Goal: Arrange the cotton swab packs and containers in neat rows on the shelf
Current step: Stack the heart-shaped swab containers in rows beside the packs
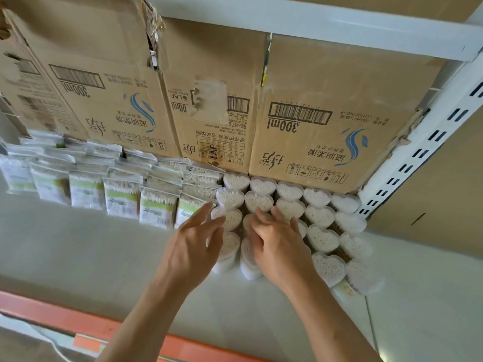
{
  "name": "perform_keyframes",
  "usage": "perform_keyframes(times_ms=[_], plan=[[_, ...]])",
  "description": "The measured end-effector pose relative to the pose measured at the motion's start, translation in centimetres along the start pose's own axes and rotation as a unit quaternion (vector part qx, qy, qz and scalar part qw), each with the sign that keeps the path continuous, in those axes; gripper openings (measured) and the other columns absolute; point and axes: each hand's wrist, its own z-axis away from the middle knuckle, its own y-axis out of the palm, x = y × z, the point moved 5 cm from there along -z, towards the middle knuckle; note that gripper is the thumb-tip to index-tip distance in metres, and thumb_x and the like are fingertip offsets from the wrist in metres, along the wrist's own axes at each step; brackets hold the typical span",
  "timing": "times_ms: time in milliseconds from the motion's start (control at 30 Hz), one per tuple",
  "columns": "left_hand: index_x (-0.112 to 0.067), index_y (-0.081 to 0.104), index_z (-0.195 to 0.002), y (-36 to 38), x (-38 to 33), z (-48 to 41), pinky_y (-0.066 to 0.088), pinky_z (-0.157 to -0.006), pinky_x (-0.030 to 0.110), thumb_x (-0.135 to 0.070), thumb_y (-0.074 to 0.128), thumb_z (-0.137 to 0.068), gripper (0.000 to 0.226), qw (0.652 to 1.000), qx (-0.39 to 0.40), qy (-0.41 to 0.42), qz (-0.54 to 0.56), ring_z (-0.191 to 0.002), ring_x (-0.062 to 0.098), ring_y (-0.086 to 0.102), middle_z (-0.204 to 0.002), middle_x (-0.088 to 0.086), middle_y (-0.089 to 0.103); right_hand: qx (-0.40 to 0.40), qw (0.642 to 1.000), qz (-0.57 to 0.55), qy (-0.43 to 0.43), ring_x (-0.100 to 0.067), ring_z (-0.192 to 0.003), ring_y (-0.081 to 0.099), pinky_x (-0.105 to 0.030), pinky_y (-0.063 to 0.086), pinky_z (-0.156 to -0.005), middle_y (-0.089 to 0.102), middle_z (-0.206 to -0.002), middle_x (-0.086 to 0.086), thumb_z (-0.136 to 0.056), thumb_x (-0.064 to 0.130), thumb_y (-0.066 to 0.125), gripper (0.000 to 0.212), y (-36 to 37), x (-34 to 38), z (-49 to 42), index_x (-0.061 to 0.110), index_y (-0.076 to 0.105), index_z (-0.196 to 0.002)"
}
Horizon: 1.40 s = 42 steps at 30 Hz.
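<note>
Heart-shaped clear containers of cotton swabs (317, 216) stand in several rows on the white shelf (78, 246), right of centre. To their left, flat swab packs with green labels (121, 198) stand in overlapping rows. My left hand (194, 240) hovers with spread, relaxed fingers at the left edge of the containers, fingertips near the nearest pack. My right hand (277, 242) lies palm down over the front middle containers, fingers resting on their lids. Both hands hide some of the containers beneath them.
Three cardboard boxes (324, 111) printed upside down with "300ml" stand behind the goods. A white slotted upright (418, 152) bounds the shelf on the right, a white beam (313, 24) runs above. The orange shelf edge (104, 327) is nearest me.
</note>
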Motion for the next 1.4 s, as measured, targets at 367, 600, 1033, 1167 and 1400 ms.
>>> perform_keyframes(times_ms=[367,600,1033,1167,1400], plan=[[-0.015,0.064,-0.105,2.0,-3.6,-0.8,0.044,-0.093,0.036,-0.032,0.044,-0.087,0.031,0.99,0.054,0.096,-0.089,-0.113,0.021,0.055,-0.109,-0.001,0.065,-0.029,0.999,-0.019,0.03,-0.017,-0.148,0.013,-0.037,0.007,-0.121,0.022,-0.159,0.003,-0.102,0.038,0.035,0.046,-0.6,-2.8,1.5,0.02,0.04,-0.144],[-0.023,0.06,-0.109,4.8,-6.5,-0.9,0.042,-0.097,0.037,-0.04,0.032,-0.086,0.04,0.974,0.154,0.126,-0.107,-0.123,0.017,0.05,-0.12,-0.006,0.059,-0.02,0.997,0.019,0.069,-0.021,-0.148,0.009,-0.047,0.01,-0.119,0.021,-0.159,-0.001,-0.102,0.036,0.032,0.045,-1.4,-5.5,3.0,0.017,0.038,-0.143],[-0.028,0.055,-0.13,7.2,-7.8,-1.0,0.032,-0.11,0.047,-0.054,0.026,-0.089,0.056,0.968,0.184,0.107,-0.13,-0.138,0.023,0.035,-0.143,0.004,0.047,-0.005,0.99,0.022,0.137,-0.021,-0.149,-0.001,-0.048,0.006,-0.118,0.004,-0.162,0.006,-0.104,0.024,0.03,0.05,-3.5,-11.4,5.2,0.02,0.019,-0.152],[-0.026,0.054,-0.131,7.1,-8.4,-0.9,0.026,-0.111,0.045,-0.056,0.023,-0.086,0.063,0.974,0.171,0.085,-0.122,-0.14,0.023,0.032,-0.145,0.004,0.044,-0.007,0.992,0.026,0.123,-0.022,-0.149,-0.003,-0.047,0.006,-0.118,0.0,-0.162,0.006,-0.104,0.036,0.022,0.051,-3.2,-11.7,5.5,0.021,0.015,-0.153],[-0.029,0.041,-0.141,8.5,-11.4,-0.1,0.011,-0.115,0.043,-0.067,0.024,-0.086,0.069,0.972,0.182,0.1,-0.11,-0.145,0.021,0.017,-0.154,0.003,0.029,-0.187,0.965,-0.161,0.085,-0.017,-0.143,0.028,-0.021,0.022,-0.112,0.035,-0.153,-0.005,-0.102,0.022,0.04,0.046,-5.1,-12.6,6.8,0.014,0.036,-0.147]])
